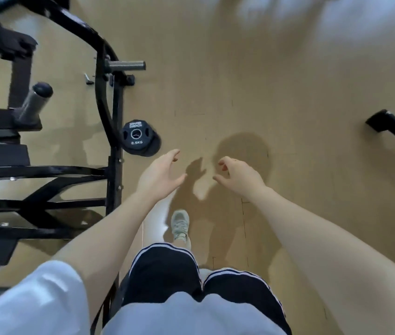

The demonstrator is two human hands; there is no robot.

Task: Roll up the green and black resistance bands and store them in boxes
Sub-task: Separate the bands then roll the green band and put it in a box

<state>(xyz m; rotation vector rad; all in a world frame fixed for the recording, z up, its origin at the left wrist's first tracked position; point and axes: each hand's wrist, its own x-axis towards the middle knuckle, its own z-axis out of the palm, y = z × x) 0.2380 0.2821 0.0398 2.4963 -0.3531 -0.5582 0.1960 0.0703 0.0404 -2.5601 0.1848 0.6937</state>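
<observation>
Gym floor & kit: mostly smooth, semi-gloss surfaces.
Floor tan, smooth, slight sheen w/ soft reflections. Machine frame glossy black painted metal; its pegs dull grey bare metal. Weight plate matt black, rubbery look, white lettering. Shorts dark cloth w/ white stripes; shirt pale soft cloth; shoe light mesh-like fabric.

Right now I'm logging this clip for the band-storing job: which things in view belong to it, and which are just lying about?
Belongs to the job:
- bare left hand, empty, fingers relaxed
- bare right hand, empty, fingers loosely curled
- no green or black band and no box in view

Just lying about:
- round black 2.5 kg weight plate on the tan floor
- black steel gym machine frame
</observation>
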